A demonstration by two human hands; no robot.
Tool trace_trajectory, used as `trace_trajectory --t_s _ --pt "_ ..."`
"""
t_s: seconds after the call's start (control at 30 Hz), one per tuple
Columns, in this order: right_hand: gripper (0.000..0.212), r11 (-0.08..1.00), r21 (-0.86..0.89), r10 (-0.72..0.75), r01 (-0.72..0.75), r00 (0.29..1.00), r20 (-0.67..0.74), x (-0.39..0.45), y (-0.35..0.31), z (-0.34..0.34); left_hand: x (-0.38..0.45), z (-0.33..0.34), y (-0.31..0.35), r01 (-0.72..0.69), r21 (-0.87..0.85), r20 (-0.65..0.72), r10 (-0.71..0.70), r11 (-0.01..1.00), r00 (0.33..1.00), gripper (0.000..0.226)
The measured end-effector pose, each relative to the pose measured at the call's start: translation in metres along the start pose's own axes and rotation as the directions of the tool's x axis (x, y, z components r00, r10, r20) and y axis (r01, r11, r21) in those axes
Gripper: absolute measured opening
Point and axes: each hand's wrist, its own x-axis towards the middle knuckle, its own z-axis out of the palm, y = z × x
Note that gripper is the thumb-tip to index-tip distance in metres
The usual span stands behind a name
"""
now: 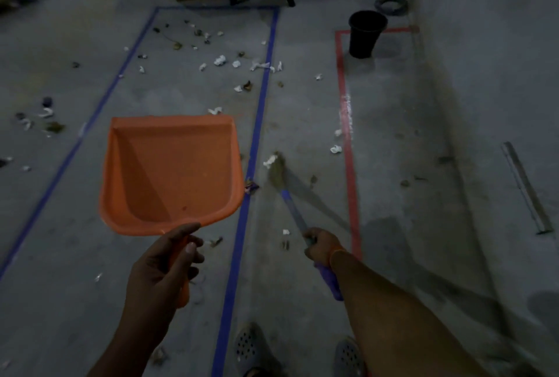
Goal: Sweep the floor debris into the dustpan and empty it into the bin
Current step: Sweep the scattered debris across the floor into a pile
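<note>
Grey perforated clogs [246,349] straddle blue floor tape [239,240]; left hand [163,268] grips the orange plastic dustpan [172,171], right hand [322,245] grips the blue-handled broom [290,204] beside scattered paper scraps [220,60]; black bin [366,33] stands in red tape [348,141], well apart

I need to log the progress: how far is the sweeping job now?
Early stage. Nothing looks done: the orange dustpan is empty. In hand: the left hand holds the dustpan's grip above the floor, and the right hand holds the broom, its head by a paper scrap. Left: scattered debris between the blue tape lines, then emptying into the black bin.
</note>
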Motion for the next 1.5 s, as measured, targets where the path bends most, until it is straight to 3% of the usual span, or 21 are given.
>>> trace_trajectory --t_s 0.1,0.2,0.37,0.57,0.73,1.0,1.17,1.33,1.5 --pt "0.042 0.999 0.024 -0.037 0.037 0.999 0.023 0.003 -0.037 0.05 0.003 -0.049 -0.009 0.013 -0.001 -0.052 -0.013 1.0 0.999 0.028" --pt "0.049 0.997 0.014 -0.072 0.072 0.996 0.051 -0.008 -0.049 0.08 0.008 -0.091 -0.013 0.016 0.011 -0.071 -0.015 1.0 0.997 0.027" --pt "0.05 0.995 -0.039 -0.098 0.095 0.992 -0.08 -0.043 -0.029 0.084 0.02 -0.133 -0.013 0.019 -0.02 -0.048 -0.02 1.0 0.999 0.026" --pt "0.051 0.996 -0.084 0.016 -0.034 0.978 -0.208 -0.072 0.018 0.078 0.029 -0.162 -0.017 0.002 -0.051 0.023 -0.001 0.999 1.0 0.027" --pt "0.05 0.986 -0.052 0.146 -0.159 0.969 -0.201 -0.096 0.01 0.116 0.02 -0.185 -0.028 -0.007 -0.073 0.048 0.01 0.997 0.999 0.028" --pt "0.054 0.99 -0.128 -0.07 0.06 0.995 -0.073 -0.097 -0.034 0.2 -0.008 -0.229 -0.056 -0.017 -0.072 0.074 0.022 0.997 0.997 0.028" --pt "0.054 0.993 -0.003 -0.117 0.118 0.981 -0.154 -0.143 -0.023 0.247 -0.04 -0.263 -0.062 -0.032 -0.071 0.119 0.041 0.997 0.992 0.028" --pt "0.047 0.996 0.071 -0.031 0.055 0.955 -0.296 -0.204 0.016 0.266 -0.064 -0.294 -0.056 -0.041 -0.101 0.145 0.056 0.994 0.988 0.028" --pt "0.046 0.982 0.121 0.178 -0.145 0.928 -0.329 -0.248 0.062 0.292 -0.072 -0.321 -0.054 -0.057 -0.099 0.148 0.072 0.993 0.986 0.027"
